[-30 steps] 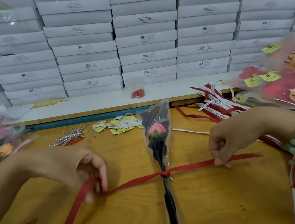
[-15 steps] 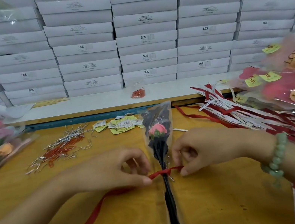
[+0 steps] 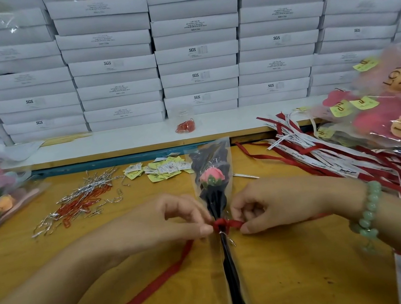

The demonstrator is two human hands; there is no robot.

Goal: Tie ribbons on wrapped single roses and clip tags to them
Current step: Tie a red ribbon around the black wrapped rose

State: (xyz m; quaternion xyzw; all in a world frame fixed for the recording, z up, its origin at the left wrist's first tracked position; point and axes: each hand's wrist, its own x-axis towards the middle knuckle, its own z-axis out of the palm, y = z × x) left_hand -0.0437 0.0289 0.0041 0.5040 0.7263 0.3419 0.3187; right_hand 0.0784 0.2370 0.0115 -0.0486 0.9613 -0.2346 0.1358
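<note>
Our left hand (image 3: 179,222) and right hand (image 3: 265,207), fingers curled, each pinch the red ribbon (image 3: 221,224) at the neck of the wrapped rose (image 3: 211,176), which lies between them. The ribbon seems limp and slippery and the rose light, so we'd grip close to the knot.

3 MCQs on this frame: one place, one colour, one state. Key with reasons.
1. The small yellow and white paper tags lie: A. on the wooden table, left of the black-wrapped pink rose; B. on a white box; C. under a wrist.
2. The satin ribbon round the rose's stem is: A. white; B. red; C. green.
3. The left hand and right hand: A. lie flat; B. hold scissors; C. pinch the ribbon.
Key: A, they sit beside the wrap's top; B, the knot is red; C, both grip it at the stem.
</note>
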